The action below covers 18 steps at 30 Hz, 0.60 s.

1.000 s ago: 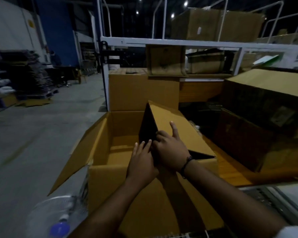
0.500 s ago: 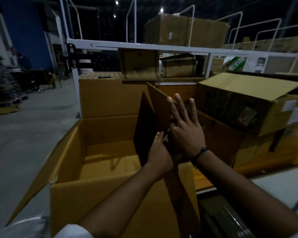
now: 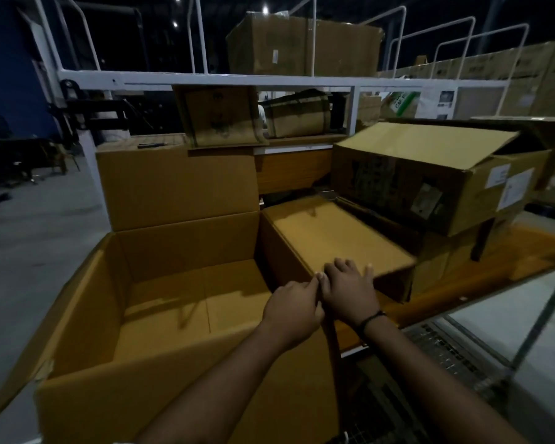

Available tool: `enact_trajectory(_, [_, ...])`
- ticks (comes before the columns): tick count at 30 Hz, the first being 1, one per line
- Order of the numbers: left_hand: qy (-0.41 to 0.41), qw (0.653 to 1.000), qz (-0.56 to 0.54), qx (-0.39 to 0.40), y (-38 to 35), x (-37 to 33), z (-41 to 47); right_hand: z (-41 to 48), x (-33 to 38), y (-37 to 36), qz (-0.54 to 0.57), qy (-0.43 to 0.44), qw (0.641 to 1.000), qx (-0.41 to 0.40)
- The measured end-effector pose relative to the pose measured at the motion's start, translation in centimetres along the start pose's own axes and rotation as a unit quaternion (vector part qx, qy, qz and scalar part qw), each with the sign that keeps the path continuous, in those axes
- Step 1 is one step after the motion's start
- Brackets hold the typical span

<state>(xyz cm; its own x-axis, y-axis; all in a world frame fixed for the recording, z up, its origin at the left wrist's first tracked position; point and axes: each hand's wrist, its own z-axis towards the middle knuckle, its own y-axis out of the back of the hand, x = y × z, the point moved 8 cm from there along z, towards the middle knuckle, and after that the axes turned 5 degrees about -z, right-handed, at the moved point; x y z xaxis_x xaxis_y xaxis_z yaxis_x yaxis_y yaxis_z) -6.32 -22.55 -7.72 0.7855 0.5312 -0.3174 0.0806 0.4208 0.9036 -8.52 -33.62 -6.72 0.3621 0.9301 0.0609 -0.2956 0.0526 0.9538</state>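
Pressing the flap (image 3: pixel 337 238) of our open carton (image 3: pixel 125 395) outward

The open carton stands near left, and the flap lies folded out to the right under our right hand (image 3: pixel 350 290), fingers straight and slightly apart, flat on the cardboard. Our left hand (image 3: pixel 293 304) sits at the fold, fingers bent together; whether they pinch the rim we cannot tell. Pushed too hard, the crease may tear or the flap nudge the tilted carton (image 3: pixel 430 181) just beyond; released early, it could spring back.
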Motion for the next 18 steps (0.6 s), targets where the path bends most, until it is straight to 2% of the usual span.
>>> enact_trajectory(1, [-0.002, 1.000, 0.012, 0.001, 0.1, -0.1, -0.2, -0.4, -0.3, -0.8, 0.083, -0.021, 0.996, 0.014])
enact_trajectory(3, [0.005, 1.000, 0.030, 0.002, 0.3, 0.0, -0.8, -1.7, -0.5, -2.1, 0.269, -0.063, 0.960, 0.051])
enact_trajectory(5, [0.013, 0.999, 0.036, 0.002, 0.5, 0.0, -1.5, -2.5, -0.3, -2.8, 0.353, -0.075, 0.930, 0.071])
enact_trajectory(8, [0.019, 0.998, 0.057, 0.004, 1.0, 0.6, -3.0, -2.6, -0.1, -3.2, 0.330, -0.054, 0.941, 0.054])
enact_trajectory(14, [0.067, 0.993, 0.096, 0.001, 3.1, 4.4, -7.7, -3.6, 3.8, -1.5, 0.146, 0.029, 0.989, -0.016])
enact_trajectory(18, [0.107, 0.988, 0.105, -0.025, 5.6, 7.5, -12.0, -6.1, 9.8, -1.0, 0.114, 0.116, 0.987, -0.010])
